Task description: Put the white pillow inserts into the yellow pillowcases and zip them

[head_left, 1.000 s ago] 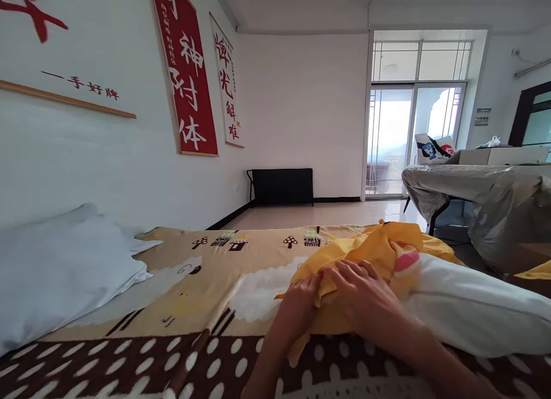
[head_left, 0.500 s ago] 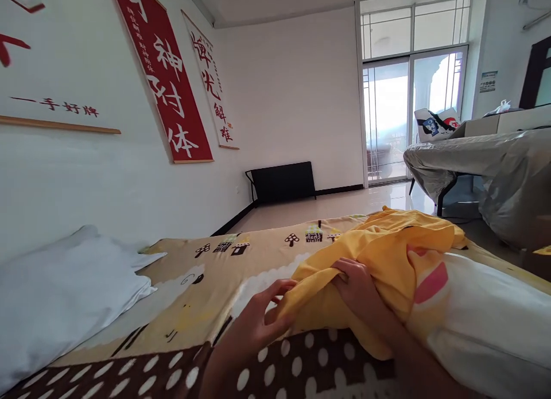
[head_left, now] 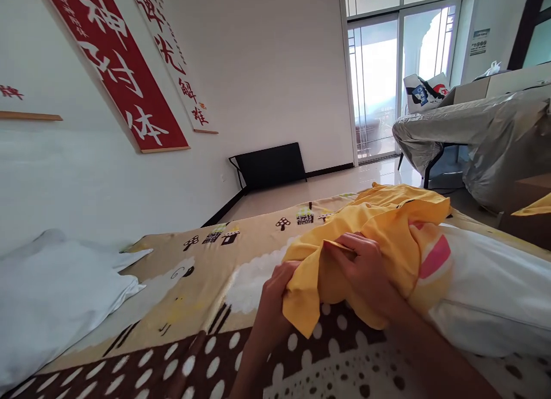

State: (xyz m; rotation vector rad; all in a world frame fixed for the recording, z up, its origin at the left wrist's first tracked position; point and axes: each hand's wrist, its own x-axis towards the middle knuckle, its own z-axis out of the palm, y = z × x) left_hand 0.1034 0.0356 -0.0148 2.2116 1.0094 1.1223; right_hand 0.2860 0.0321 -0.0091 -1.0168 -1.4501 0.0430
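A yellow pillowcase (head_left: 370, 215) with a pink print lies bunched over the near end of a white pillow (head_left: 495, 272), whose other end sticks out to the right. My left hand (head_left: 275, 295) grips the pillowcase's loose edge, its fingers partly hidden behind a hanging corner flap. Beside it, my right hand (head_left: 365, 267) pinches a fold of the same cloth with bent fingers. Under both hands is a patterned blanket (head_left: 241, 250), beige with sheep and mushrooms and brown with white spots along the near side.
Another white pillow (head_left: 64, 295) lies at the left by the wall. Past the bed stand a black folded panel (head_left: 271, 165) and a table under plastic sheeting (head_left: 465, 120), with boxes on top. Red and white scrolls (head_left: 124, 72) hang on the left wall.
My left hand has closed in on the cloth's edge, and a corner now hangs down in front of it. The view has tilted down and turned a little right.
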